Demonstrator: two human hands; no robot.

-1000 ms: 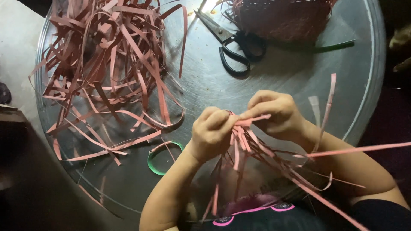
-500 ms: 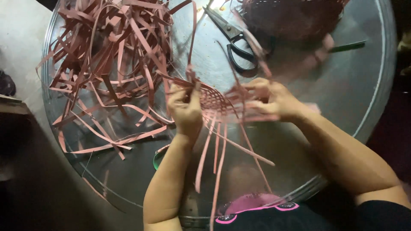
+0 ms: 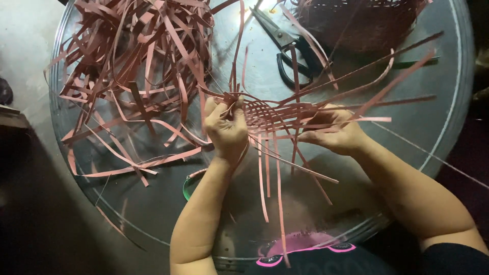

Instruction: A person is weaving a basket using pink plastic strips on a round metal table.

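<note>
Reaching forward from the bottom of the view, we held both bare forearms over a round metal tray (image 3: pixel 438 137), the left hand (image 3: pixel 226 130) raised upright and the right hand (image 3: pixel 336 133) lying flatter beside it. On the tray's far left lay a large heap of loose pink strips (image 3: pixel 132 76), at the far edge a finished woven basket (image 3: pixel 356 20), and near it black scissors (image 3: pixel 293 51). Between our hands sat a small woven mat (image 3: pixel 267 114), strip ends fanning outward. Our left fingers pinched a strip at its left edge; our right fingers curled closed on its right side.
</note>
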